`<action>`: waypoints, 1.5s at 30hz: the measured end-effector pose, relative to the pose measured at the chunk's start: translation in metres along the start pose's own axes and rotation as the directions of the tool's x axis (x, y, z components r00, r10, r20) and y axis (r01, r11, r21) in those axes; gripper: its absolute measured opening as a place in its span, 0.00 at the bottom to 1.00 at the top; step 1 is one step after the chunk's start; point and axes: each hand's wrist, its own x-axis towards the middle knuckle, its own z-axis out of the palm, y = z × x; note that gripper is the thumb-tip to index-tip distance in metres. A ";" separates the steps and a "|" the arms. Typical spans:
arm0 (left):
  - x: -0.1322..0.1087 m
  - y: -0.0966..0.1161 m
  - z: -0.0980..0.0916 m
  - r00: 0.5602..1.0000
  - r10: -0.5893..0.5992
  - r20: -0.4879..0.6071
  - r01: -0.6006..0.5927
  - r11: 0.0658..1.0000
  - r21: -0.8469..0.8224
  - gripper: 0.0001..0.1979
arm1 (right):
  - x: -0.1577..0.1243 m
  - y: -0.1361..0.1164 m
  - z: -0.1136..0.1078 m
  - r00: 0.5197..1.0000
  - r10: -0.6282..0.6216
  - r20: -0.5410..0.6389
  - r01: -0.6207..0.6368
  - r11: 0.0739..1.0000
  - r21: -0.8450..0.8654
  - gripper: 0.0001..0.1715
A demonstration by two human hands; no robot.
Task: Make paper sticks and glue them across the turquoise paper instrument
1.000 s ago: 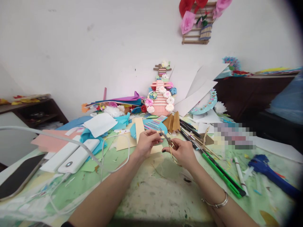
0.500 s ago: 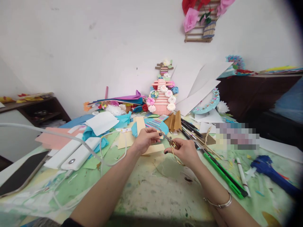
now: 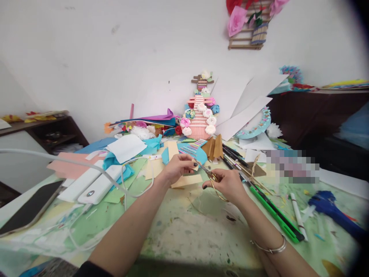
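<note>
Over the middle of the table, my left hand (image 3: pixel 180 168) pinches a small cream piece of paper (image 3: pixel 196 166) between thumb and fingers. My right hand (image 3: pixel 227 185) grips a pair of gold-handled scissors (image 3: pixel 212 177), fingers through the loops. The scissors' blades point left and reach the paper at my left fingertips; how far apart they are is hard to see. Below my left hand lies a cream strip of paper (image 3: pixel 187 181). Just behind it is a blue paper shape (image 3: pixel 188 152) with coloured stripes. Beyond stands a pink guitar-shaped craft (image 3: pixel 198 127) with paper flowers.
On the left are white power banks (image 3: pixel 102 184), a white cable (image 3: pixel 86 163) arching across, and a phone (image 3: pixel 30 207). To the right lie a green utility knife (image 3: pixel 275 213), a white marker (image 3: pixel 298 215) and a blue glue gun (image 3: pixel 331 209). Brown folded paper (image 3: pixel 215 148) sits behind the scissors.
The whole view has shifted slightly, so things appear a little further right. My hands keep the same grip, with the scissors still at the small paper.
</note>
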 end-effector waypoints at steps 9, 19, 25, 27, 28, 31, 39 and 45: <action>0.000 0.000 -0.003 1.000 -0.009 0.005 0.009 1.000 0.019 0.08 | 0.000 -0.002 -0.005 1.000 -0.006 0.028 0.007 1.000 -0.003 0.26; 0.001 0.000 -0.004 0.999 -0.016 0.035 0.015 0.999 0.038 0.08 | 0.000 -0.001 -0.008 0.998 -0.003 0.055 0.004 1.000 -0.017 0.27; 0.000 0.001 -0.003 1.000 -0.029 0.002 0.028 0.999 0.039 0.11 | 0.001 0.000 -0.008 1.000 -0.009 0.016 0.009 1.000 -0.019 0.27; 0.000 0.001 -0.002 0.999 -0.043 -0.015 0.044 0.997 0.063 0.12 | 0.002 0.001 -0.008 0.999 -0.005 -0.032 0.005 1.000 -0.020 0.27; -0.001 0.001 -0.002 0.998 -0.058 -0.016 0.059 0.996 0.071 0.13 | 0.003 0.001 -0.008 0.998 0.005 -0.064 -0.007 1.000 -0.018 0.26; -0.004 0.001 0.001 0.995 -0.096 0.009 0.095 0.992 0.079 0.15 | 0.003 0.003 -0.008 0.985 0.065 -0.162 -0.064 0.998 0.015 0.25; -0.004 -0.007 0.004 0.985 -0.044 0.168 0.011 0.981 0.196 0.10 | 0.005 0.004 -0.002 0.966 0.244 -0.090 -0.200 0.918 0.342 0.20; -0.007 -0.008 0.010 0.957 -0.101 0.271 -0.019 0.913 0.408 0.09 | 0.005 -0.007 0.003 0.927 0.350 0.138 -0.349 0.665 0.660 0.14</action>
